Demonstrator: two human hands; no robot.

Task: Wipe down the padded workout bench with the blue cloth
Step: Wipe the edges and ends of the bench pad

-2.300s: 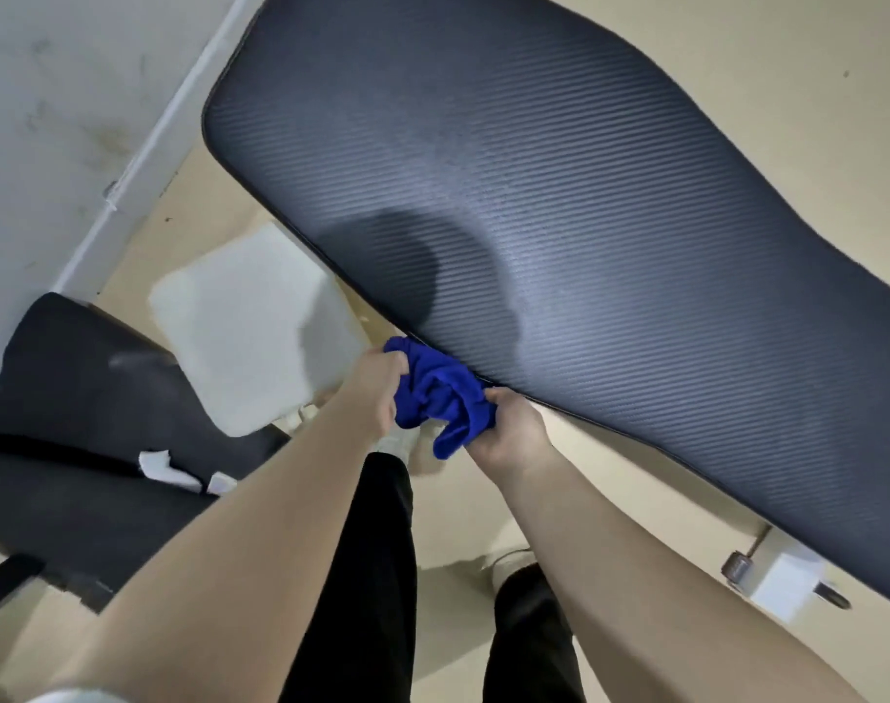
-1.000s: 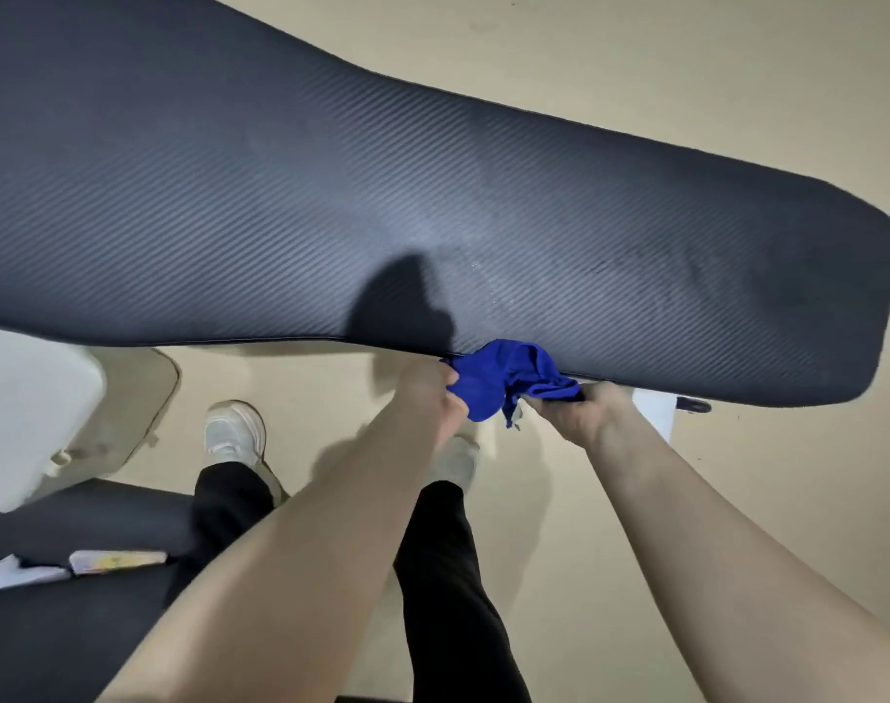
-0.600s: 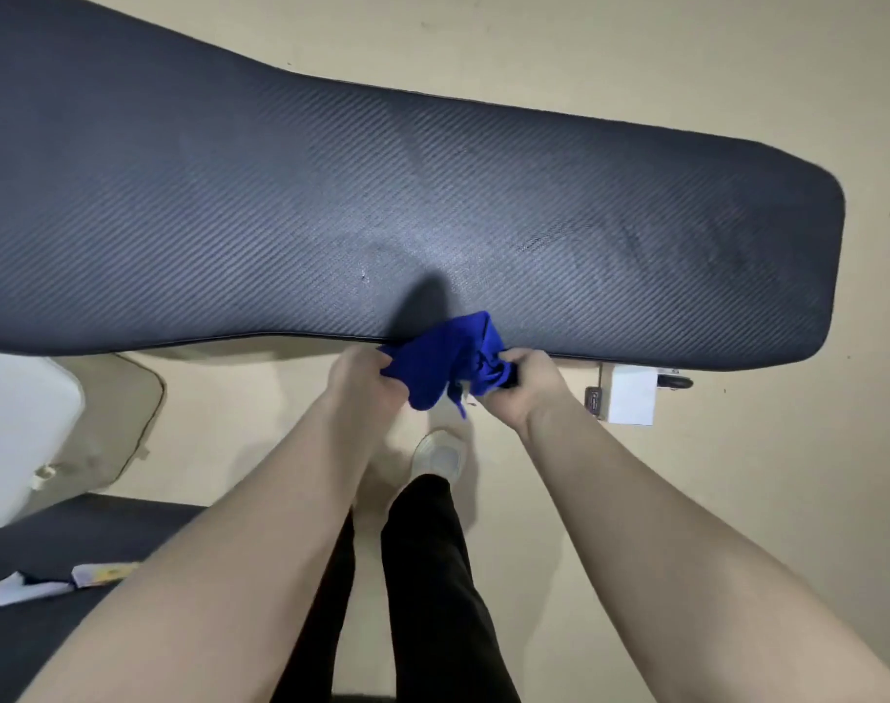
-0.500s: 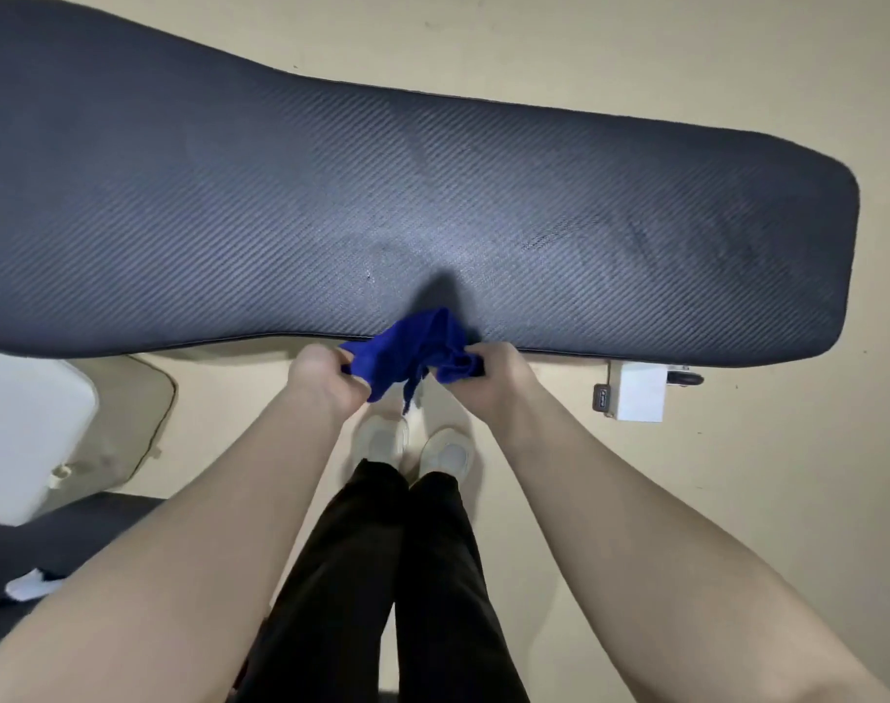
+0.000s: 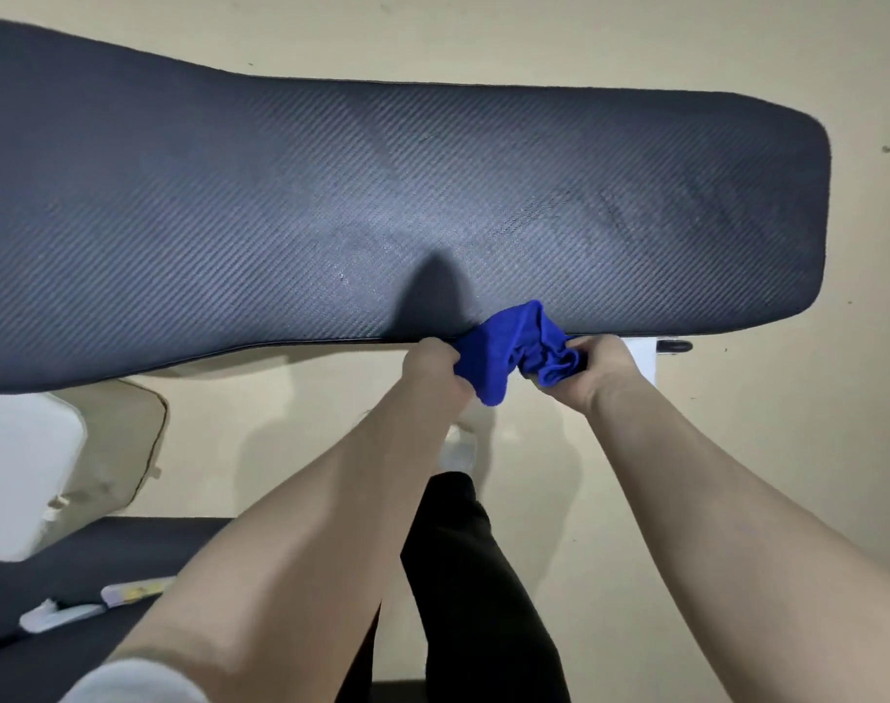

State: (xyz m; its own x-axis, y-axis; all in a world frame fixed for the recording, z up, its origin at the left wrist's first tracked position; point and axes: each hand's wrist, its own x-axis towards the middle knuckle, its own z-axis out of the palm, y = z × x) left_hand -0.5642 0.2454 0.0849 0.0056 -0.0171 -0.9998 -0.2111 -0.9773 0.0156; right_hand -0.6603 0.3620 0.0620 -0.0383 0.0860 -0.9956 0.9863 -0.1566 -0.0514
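Note:
The padded workout bench point(image 5: 331, 195) is long, black and ribbed, and it stretches across the upper half of the view. The blue cloth point(image 5: 513, 347) is bunched at the bench's near edge, right of centre. My left hand point(image 5: 432, 365) grips the cloth's left side and my right hand point(image 5: 597, 367) grips its crumpled right side. Both hands sit just below the bench edge, and their fingers are mostly hidden under the cloth. A shadow falls on the pad above the cloth.
Beige floor lies beyond and below the bench. A white block point(image 5: 21, 474) stands at the left, with a black mat point(image 5: 77, 575) and small white items point(image 5: 62, 608) on it. A white bench foot point(image 5: 643, 357) shows behind my right hand. My black-trousered legs stand beneath.
Both hands and the cloth have shifted a little to the right along the bench's near edge. The cloth is more bunched between them, and my feet have moved.

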